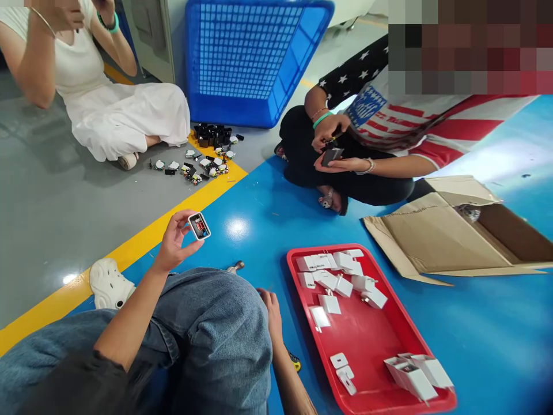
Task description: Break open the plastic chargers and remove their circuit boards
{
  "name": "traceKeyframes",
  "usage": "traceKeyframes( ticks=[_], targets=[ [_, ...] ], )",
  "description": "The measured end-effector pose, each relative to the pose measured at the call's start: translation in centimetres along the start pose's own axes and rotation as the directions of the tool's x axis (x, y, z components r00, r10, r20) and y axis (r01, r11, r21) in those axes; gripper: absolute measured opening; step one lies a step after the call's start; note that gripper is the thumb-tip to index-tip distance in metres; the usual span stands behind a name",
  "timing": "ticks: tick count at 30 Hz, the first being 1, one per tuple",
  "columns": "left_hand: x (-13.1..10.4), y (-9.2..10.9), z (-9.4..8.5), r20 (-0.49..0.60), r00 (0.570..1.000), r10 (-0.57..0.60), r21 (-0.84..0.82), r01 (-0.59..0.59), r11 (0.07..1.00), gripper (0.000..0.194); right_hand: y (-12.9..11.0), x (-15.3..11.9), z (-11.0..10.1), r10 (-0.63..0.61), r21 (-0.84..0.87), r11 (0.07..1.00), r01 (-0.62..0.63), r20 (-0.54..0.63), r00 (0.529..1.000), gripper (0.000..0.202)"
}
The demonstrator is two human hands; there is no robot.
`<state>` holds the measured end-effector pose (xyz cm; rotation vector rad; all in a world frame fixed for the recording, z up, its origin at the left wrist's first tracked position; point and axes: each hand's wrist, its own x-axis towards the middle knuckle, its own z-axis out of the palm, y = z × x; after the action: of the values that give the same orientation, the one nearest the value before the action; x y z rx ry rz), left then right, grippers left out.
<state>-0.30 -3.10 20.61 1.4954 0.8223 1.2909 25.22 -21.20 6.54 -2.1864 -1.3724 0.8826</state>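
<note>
My left hand (178,242) is closed on a white charger housing (205,218), held above the floor by its edges between thumb and fingers. The housing's open end faces me, and red and dark electronic parts (200,226) show inside. My right hand (271,311) is low beside my right knee, its fingers curled and partly hidden behind the jeans. A metal tool end (237,266) sticks out past the knee, and a yellow-and-black piece (295,362) shows by my right forearm. Whether these belong to one tool in my right hand is hidden.
To the right lies a red tray (375,334) with several white charger housings (330,304) and small white covers (343,369). Beyond are an open cardboard box (415,230), a blue crate (233,109), piled electronic parts (205,167) and two seated people, one holding a dark piece (332,157).
</note>
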Motion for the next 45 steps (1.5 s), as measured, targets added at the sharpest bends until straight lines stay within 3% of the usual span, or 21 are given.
traceKeyframes(
  ticks=[3,6,10,13,18,22,24,26,28,31,33,34,35,38,42,45],
  targets=[
    [-0.4,-0.2,0.1,0.0,1.0,-0.014,0.001,0.014,1.0,0.057,-4.4,3.1,-2.2,-0.066,0.339,0.937,0.088,-0.076,0.995,0.043],
    [-0.9,-0.1,0.5,-0.005,1.0,-0.028,0.005,0.028,1.0,0.057,-10.5,5.0,-5.0,-0.204,0.581,0.792,0.186,-0.035,0.978,0.043],
    [-2.0,-0.3,1.6,-0.041,0.998,-0.043,0.047,0.045,0.998,0.063,-17.2,4.4,-7.5,-0.451,0.624,0.675,0.394,-0.073,0.889,0.044],
    [-2.4,-1.5,2.9,-0.09,0.995,-0.034,0.116,0.044,0.992,0.071,-19.0,4.4,-7.5,-0.591,0.559,0.666,0.494,-0.009,0.807,0.052],
    [-2.7,-3.7,5.1,-0.01,0.994,-0.112,0.148,0.113,0.983,0.08,-17.6,5.7,-6.5,-0.464,0.45,0.771,0.45,-0.086,0.882,0.036],
    [-2.6,-4.4,4.8,0.143,0.964,-0.223,0.239,0.185,0.953,0.089,-13.7,6.0,-5.5,-0.283,0.659,0.669,0.344,-0.202,0.938,0.045],
    [-2.4,-4.9,4.3,0.189,0.942,-0.279,0.277,0.221,0.935,0.089,-9.4,5.6,-5.2,-0.127,0.757,0.598,0.262,-0.234,0.964,0.052],
    [-2.1,-5.3,4.0,0.209,0.921,-0.328,0.303,0.258,0.917,0.085,-3.4,4.5,-5.8,0.075,0.798,0.577,0.176,-0.266,0.961,0.053],
    [-2.0,-5.7,3.8,0.214,0.908,-0.361,0.322,0.284,0.903,0.083,3.5,2.6,-7.4,0.252,0.773,0.628,0.088,-0.309,0.917,0.05],
    [-2.0,-5.7,3.8,0.193,0.903,-0.383,0.343,0.304,0.889,0.084,13.7,-1.1,-11.2,0.482,0.63,0.767,-0.121,-0.442,0.757,0.045],
    [-2.0,-5.5,3.9,0.181,0.898,-0.401,0.352,0.321,0.879,0.084,19.0,-3.3,-13.8,0.583,0.498,0.802,-0.33,-0.529,0.617,0.044],
    [-2.0,-5.4,3.9,0.177,0.894,-0.411,0.357,0.331,0.874,0.083,21.1,-4.2,-14.9,0.61,0.433,0.792,-0.431,-0.538,0.582,0.044],
    [-2.0,-5.2,3.9,0.171,0.891,-0.42,0.363,0.339,0.868,0.083,22.7,-5.0,-15.8,0.626,0.364,0.778,-0.513,-0.518,0.582,0.044],
    [-1.9,-4.7,4.1,0.154,0.87,-0.469,0.407,0.377,0.832,0.078,25.2,-6.0,-16.9,0.628,0.193,0.766,-0.613,-0.425,0.652,0.039],
    [-1.8,-4.2,4.3,0.137,0.858,-0.495,0.432,0.398,0.809,0.068,25.3,-5.6,-15.7,0.583,-0.002,0.722,-0.691,-0.535,0.611,0.046],
    [-1.9,-4.0,4.5,0.139,0.859,-0.493,0.426,0.398,0.813,0.064,24.9,-5.1,-14.6,0.569,-0.089,0.707,-0.702,-0.517,0.639,0.045]
  ],
)
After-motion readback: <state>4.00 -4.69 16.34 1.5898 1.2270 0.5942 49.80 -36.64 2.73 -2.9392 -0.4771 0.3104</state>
